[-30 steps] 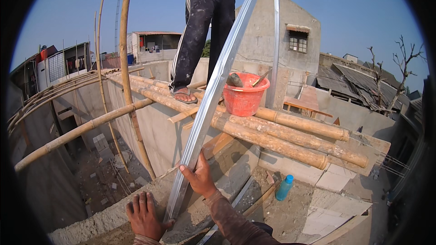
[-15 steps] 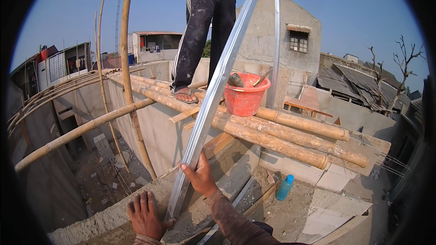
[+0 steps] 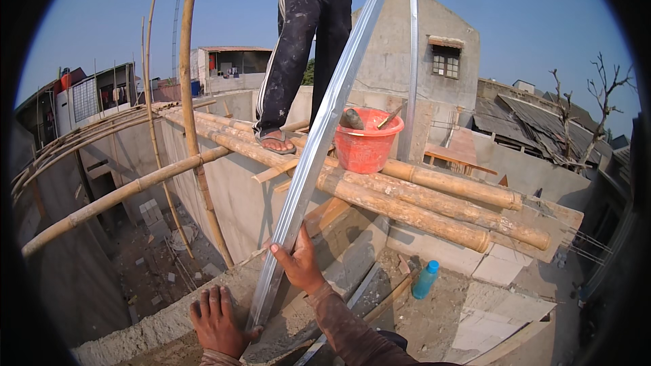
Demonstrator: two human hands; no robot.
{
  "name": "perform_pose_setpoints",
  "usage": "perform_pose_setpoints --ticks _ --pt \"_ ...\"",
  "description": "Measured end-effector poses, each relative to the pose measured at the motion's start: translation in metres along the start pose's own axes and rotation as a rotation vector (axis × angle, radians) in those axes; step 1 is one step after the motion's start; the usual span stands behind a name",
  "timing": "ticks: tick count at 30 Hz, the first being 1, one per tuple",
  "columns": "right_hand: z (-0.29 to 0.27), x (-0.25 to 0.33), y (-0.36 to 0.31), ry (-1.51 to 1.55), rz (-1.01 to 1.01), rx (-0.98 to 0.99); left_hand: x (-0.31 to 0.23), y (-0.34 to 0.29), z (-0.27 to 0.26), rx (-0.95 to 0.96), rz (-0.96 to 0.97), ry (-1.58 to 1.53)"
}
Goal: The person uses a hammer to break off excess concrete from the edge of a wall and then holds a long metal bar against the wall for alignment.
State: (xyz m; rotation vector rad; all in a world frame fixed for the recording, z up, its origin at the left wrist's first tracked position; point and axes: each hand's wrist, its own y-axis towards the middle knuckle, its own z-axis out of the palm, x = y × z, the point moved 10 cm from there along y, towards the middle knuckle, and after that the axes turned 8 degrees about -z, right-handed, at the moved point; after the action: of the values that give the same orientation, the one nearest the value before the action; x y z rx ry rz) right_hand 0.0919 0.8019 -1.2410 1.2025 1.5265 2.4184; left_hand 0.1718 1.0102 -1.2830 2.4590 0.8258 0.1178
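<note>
A long silvery ribbed metal profile (image 3: 317, 125) leans upward to the right, its lower end at the rough top of the concrete wall (image 3: 159, 329). My right hand (image 3: 300, 262) grips its edge near the bottom, thumb across the front face; its other fingers are partly hidden behind. Flat on the wall top rests my left hand (image 3: 220, 325), fingers stretched, with the thumb against or very near the profile's foot. A person (image 3: 302, 47) in dark striped trousers and sandals stands on the bamboo poles (image 3: 400, 203) beyond; their hand is cut off at the top.
A red bucket (image 3: 368, 149) holding tools sits on the bamboo. Below it stands a blue bottle (image 3: 425, 280) on the rough ledge. An upright bamboo pole (image 3: 188, 95) and a slanting one (image 3: 129, 198) cross the left side, above a deep drop with rubble (image 3: 169, 264). Another metal strip (image 3: 413, 47) rises behind.
</note>
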Motion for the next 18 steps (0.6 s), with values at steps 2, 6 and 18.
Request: perform_pose_setpoints --ticks 2,6,18 --pt "0.001 0.0006 -0.0008 0.018 0.011 0.004 -0.0004 -0.0003 -0.0009 -0.007 0.002 -0.005" --pt "0.0033 0.0016 -0.001 0.054 0.021 0.011 0.0007 -0.0002 0.0007 0.003 -0.003 -0.001" --pt "0.0043 0.0027 -0.0004 0.056 0.019 0.024 0.0007 -0.0005 0.0019 0.009 -0.001 0.001"
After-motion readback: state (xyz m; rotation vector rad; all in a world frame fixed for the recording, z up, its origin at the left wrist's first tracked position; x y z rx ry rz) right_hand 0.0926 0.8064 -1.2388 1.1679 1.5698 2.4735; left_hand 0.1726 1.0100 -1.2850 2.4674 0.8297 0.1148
